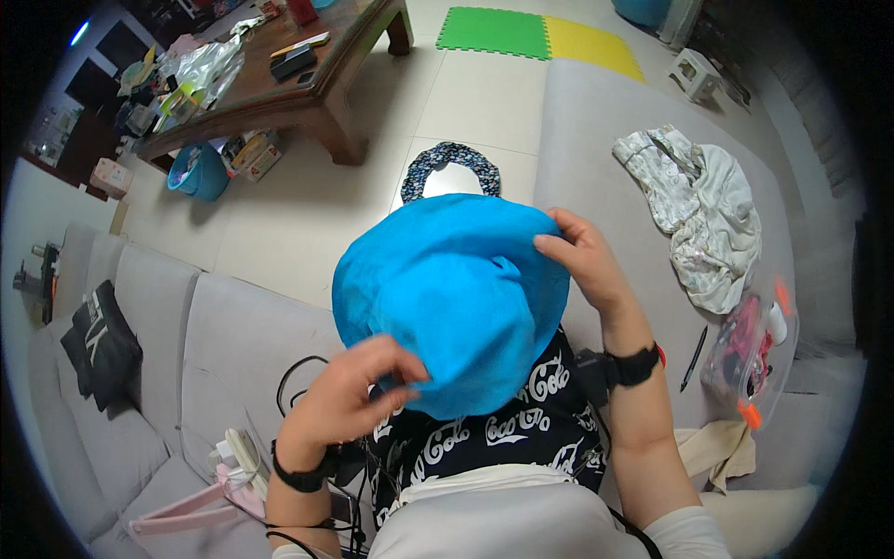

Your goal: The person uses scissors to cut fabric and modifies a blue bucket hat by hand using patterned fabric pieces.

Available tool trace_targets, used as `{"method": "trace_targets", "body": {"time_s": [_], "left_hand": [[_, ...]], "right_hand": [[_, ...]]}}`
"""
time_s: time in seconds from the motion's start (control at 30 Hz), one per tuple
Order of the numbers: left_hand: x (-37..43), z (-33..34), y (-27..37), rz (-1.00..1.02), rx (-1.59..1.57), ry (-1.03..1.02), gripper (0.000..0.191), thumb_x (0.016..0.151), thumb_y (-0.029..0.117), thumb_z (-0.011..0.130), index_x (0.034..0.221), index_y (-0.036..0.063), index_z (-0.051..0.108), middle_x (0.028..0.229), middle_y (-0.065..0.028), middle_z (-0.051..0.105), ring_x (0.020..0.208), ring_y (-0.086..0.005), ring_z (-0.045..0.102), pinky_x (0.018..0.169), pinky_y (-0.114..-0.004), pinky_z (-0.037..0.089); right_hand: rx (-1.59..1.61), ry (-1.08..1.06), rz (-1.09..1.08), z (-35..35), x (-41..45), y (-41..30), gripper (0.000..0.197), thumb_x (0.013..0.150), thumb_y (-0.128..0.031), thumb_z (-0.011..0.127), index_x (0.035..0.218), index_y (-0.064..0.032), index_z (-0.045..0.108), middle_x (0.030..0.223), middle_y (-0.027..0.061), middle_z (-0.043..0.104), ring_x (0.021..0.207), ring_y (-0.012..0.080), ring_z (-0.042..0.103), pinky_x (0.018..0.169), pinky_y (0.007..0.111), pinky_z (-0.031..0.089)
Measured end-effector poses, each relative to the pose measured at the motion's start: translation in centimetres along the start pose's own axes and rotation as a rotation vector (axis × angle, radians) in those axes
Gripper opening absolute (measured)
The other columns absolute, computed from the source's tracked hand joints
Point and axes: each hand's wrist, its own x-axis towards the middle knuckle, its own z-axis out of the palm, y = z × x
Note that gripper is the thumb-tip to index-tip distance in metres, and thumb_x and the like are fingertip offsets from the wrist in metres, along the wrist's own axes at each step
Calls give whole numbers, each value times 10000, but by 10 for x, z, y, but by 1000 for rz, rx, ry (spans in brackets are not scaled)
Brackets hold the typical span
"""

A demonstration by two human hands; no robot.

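Note:
A blue fabric bucket hat [454,307] is spread over my lap, its crown toward me and its soft brim creased. My right hand [583,255] pinches the brim at the far right, thumb on top. At the near left edge, my left hand [356,391] has thumb and fingertips on the cloth; it is slightly blurred. Below the hat show my black printed trousers [517,423]. Just beyond the brim is a ring of dark floral fabric [452,155], its near part hidden by the hat.
On the grey sofa at right lie crumpled white clothing [719,223], a black pen [693,358] and a clear box [751,349] of coloured items. A pink hanger [185,513] and cables lie at left. A wooden table [335,91] and blue bin [199,172] stand ahead.

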Motion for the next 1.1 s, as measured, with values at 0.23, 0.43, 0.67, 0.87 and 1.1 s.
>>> {"method": "trace_targets", "body": {"time_s": [0.23,0.43,0.67,0.87,1.1], "left_hand": [[-12,-25,62,227,89,331,376,721,196,807,1026,34,658,963,-105,659,909,-270,600,787,-347,466],[32,3,75,241,208,390,587,633,240,855,1107,10,595,1050,-129,615,978,-259,585,848,-337,444],[19,30,48,121,2,319,188,715,104,768,821,41,626,724,-70,607,628,-217,570,565,-308,418],[12,32,36,201,13,273,207,713,120,764,863,54,637,775,-71,624,696,-255,598,616,-319,450],[24,7,66,217,-59,263,324,647,136,861,855,15,645,800,-69,660,667,-127,616,606,-234,465]], "right_hand": [[-376,-204,-480,34,-41,-71,205,763,-63,574,944,-1,649,957,110,694,804,143,632,750,264,493],[-566,-237,-469,50,-71,-95,179,731,-47,618,904,-11,642,861,125,677,704,243,654,648,306,506],[-594,-174,-471,48,-87,-86,165,687,-11,683,847,-36,652,770,97,647,642,252,625,565,317,478],[-617,-187,-585,58,-92,-80,224,658,-117,807,844,-59,695,731,56,656,634,210,628,547,292,464],[-560,-31,-563,62,-97,-94,238,676,-94,799,893,-58,708,777,69,687,626,208,643,553,279,472]]}}
